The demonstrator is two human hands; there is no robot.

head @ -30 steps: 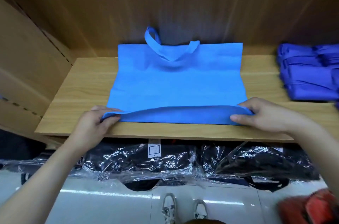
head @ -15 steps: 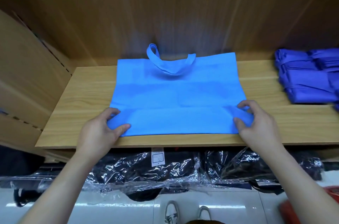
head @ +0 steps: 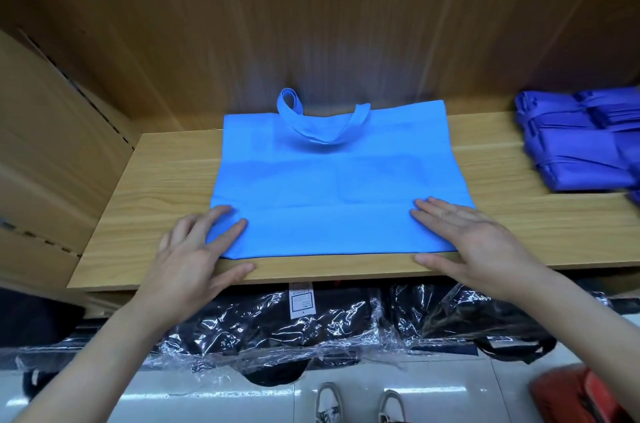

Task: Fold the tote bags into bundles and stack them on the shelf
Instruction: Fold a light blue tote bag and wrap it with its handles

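Observation:
A light blue tote bag (head: 332,180) lies flat on the wooden shelf (head: 156,187), its handles at the far edge against the back panel. Its near edge is folded over into a flat strip along the shelf's front. My left hand (head: 197,249) presses the strip's left corner with straight fingers, thumb on the shelf edge. My right hand (head: 471,242) lies flat on the strip's right corner, thumb along the shelf front. Several folded purple-blue bag bundles (head: 581,142) sit stacked at the shelf's right end.
A wooden back panel (head: 311,24) and a left side wall (head: 52,145) enclose the shelf. Below the shelf, dark items wrapped in clear plastic (head: 294,329) lie on the white floor. A red object (head: 581,395) sits at the bottom right. My shoes (head: 360,405) show at the bottom.
Both hands folded the bag's near edge over onto the bag, let go of the corners and now lie flat on the fold.

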